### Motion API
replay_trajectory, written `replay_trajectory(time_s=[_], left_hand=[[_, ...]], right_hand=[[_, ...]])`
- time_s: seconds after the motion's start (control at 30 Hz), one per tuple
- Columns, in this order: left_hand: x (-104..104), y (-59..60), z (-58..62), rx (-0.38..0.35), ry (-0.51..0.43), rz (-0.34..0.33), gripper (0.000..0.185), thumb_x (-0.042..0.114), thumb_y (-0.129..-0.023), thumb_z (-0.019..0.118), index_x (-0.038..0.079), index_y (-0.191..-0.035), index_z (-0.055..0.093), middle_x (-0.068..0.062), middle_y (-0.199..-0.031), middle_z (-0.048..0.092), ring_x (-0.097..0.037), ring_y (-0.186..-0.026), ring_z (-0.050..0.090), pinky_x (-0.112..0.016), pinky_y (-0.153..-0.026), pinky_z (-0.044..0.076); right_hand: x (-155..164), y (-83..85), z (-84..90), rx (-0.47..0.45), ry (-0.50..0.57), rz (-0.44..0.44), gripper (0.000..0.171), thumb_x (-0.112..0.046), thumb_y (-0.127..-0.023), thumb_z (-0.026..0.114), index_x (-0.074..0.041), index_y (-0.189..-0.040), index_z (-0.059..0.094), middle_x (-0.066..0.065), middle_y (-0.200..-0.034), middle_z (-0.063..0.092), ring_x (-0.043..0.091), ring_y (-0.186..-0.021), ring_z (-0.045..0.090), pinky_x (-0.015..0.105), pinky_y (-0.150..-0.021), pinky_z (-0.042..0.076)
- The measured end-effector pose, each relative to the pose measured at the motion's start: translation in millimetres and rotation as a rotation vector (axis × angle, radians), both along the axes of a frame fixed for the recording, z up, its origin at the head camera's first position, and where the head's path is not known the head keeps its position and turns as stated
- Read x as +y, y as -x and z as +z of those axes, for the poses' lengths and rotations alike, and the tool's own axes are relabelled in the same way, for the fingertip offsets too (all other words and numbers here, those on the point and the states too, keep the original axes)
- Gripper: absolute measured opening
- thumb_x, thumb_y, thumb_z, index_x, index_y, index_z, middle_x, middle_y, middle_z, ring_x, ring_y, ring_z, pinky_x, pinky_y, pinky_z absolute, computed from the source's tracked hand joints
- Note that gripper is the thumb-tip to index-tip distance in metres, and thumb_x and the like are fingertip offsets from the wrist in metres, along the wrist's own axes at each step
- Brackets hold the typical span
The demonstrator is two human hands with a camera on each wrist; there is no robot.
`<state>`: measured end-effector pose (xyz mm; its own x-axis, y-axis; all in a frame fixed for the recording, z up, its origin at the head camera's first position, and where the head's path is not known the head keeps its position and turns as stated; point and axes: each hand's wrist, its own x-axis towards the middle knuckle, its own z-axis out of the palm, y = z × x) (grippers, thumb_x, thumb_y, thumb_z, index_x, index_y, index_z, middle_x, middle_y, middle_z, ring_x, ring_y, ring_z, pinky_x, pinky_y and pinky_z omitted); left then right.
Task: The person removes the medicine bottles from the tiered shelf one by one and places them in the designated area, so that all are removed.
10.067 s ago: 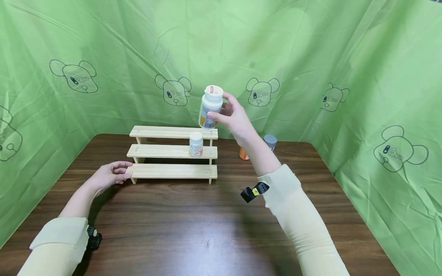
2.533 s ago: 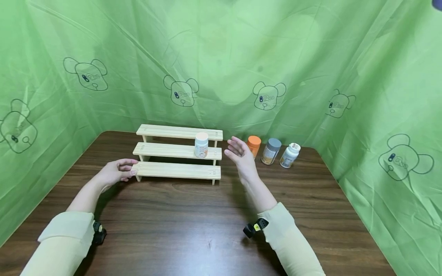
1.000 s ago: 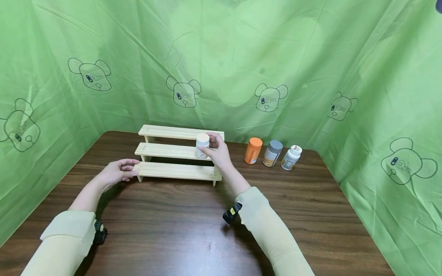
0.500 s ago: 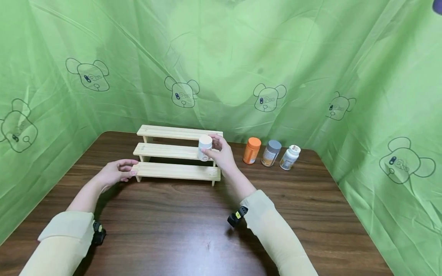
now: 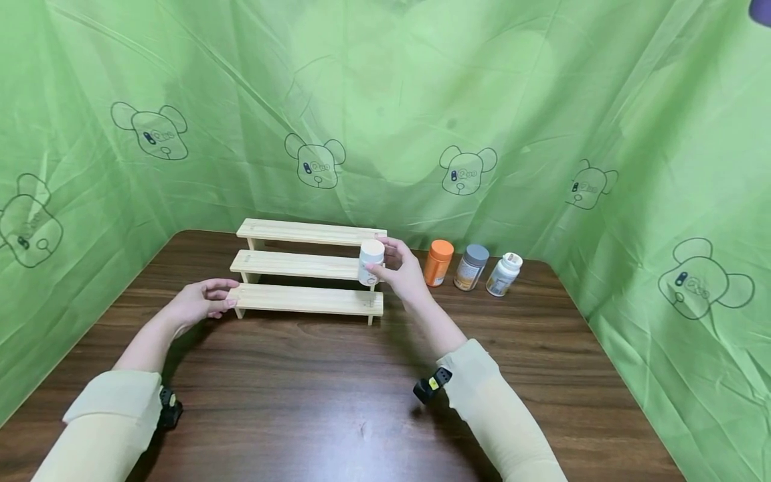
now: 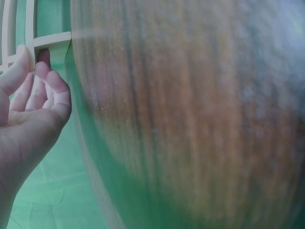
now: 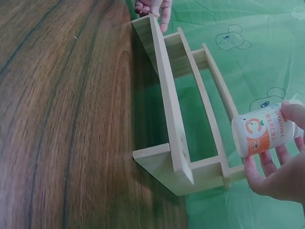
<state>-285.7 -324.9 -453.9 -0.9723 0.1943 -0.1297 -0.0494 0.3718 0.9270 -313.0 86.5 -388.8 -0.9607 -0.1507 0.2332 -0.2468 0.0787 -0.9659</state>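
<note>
The right hand [image 5: 405, 271] holds a small white bottle [image 5: 370, 262] with a white cap. The fingers [image 7: 267, 162] are curled around its body and the thumb [image 7: 293, 113] presses on the other side, so the bottle is pinched between them. The bottle is lifted a little and tilted, just beside the right end of the middle step of the wooden shelf [image 5: 301, 266]. Its label with orange print [image 7: 264, 131] faces the wrist camera.

The left hand [image 5: 201, 302] rests at the left end of the lowest step. Its fingers [image 6: 52, 86] are relaxed, lightly bent and close together, and the fingertips touch the end of the wood.

To the right of the right fingers, three bottles stand in a row on the brown table [image 5: 337, 402]: an orange bottle [image 5: 439, 262], a bottle with grey cap [image 5: 470, 266] and a white bottle [image 5: 504, 274]. The orange one is nearest to the hand
</note>
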Motion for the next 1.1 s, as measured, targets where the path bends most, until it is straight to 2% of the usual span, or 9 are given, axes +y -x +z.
replay_trajectory(time_s=[0.1, 0.33, 0.43, 0.6, 0.83, 1.1], left_hand=[[0, -0.5, -0.6, 0.005, 0.005, -0.001, 0.061, 0.015, -0.088, 0.067, -0.008, -0.136, 0.038, 0.006, -0.097, 0.067, -0.007, -0.084, 0.063, -0.031, -0.071, 0.054], [0, 0.4, -1.6, 0.008, -0.003, -0.005, 0.06, 0.015, -0.088, 0.067, -0.009, -0.136, 0.038, 0.006, -0.098, 0.067, -0.007, -0.085, 0.064, -0.031, -0.071, 0.054], [-1, 1.0, -2.2, 0.01, -0.007, -0.003, 0.061, 0.016, -0.088, 0.068, -0.008, -0.136, 0.038, 0.005, -0.098, 0.067, -0.007, -0.085, 0.064, -0.031, -0.071, 0.054], [-3, 2.4, -3.9, 0.011, -0.009, -0.012, 0.062, 0.017, -0.088, 0.068, -0.008, -0.135, 0.039, 0.009, -0.097, 0.067, -0.005, -0.084, 0.063, -0.029, -0.07, 0.054], [-4, 3.7, -4.5, 0.012, -0.022, -0.022, 0.062, 0.018, -0.088, 0.068, -0.009, -0.136, 0.038, 0.013, -0.095, 0.067, -0.003, -0.083, 0.063, -0.028, -0.07, 0.054], [-3, 1.7, -3.2, 0.009, -0.015, -0.016, 0.062, 0.017, -0.088, 0.067, -0.009, -0.136, 0.037, 0.012, -0.096, 0.066, -0.004, -0.084, 0.063, -0.029, -0.071, 0.054]], right_hand=[[6, -5.1, 3.8, 0.008, -0.036, -0.012, 0.055, -0.007, -0.078, 0.077, -0.011, -0.127, 0.053, 0.01, -0.118, 0.061, 0.023, -0.104, 0.057, 0.029, -0.078, 0.05], [23, -28.5, 24.2, -0.009, -0.081, 0.014, 0.057, -0.005, -0.078, 0.076, -0.005, -0.129, 0.051, 0.016, -0.123, 0.059, 0.03, -0.111, 0.055, 0.041, -0.092, 0.046], [29, -34.1, 25.1, -0.007, -0.111, 0.006, 0.056, -0.005, -0.078, 0.076, -0.006, -0.128, 0.052, 0.016, -0.122, 0.059, 0.03, -0.111, 0.055, 0.042, -0.093, 0.046], [40, -37.8, 18.7, -0.014, -0.128, 0.003, 0.054, -0.004, -0.077, 0.076, -0.007, -0.126, 0.054, 0.015, -0.121, 0.06, 0.029, -0.109, 0.055, 0.043, -0.094, 0.045], [58, -39.0, 8.4, 0.011, -0.143, 0.021, 0.055, 0.001, -0.077, 0.074, -0.002, -0.128, 0.051, 0.021, -0.119, 0.059, 0.036, -0.11, 0.054, 0.055, -0.099, 0.038], [82, -28.0, -20.7, 0.028, -0.179, -0.026, 0.056, -0.005, -0.077, 0.077, -0.007, -0.127, 0.053, 0.017, -0.116, 0.061, 0.027, -0.106, 0.056, 0.045, -0.097, 0.042]])
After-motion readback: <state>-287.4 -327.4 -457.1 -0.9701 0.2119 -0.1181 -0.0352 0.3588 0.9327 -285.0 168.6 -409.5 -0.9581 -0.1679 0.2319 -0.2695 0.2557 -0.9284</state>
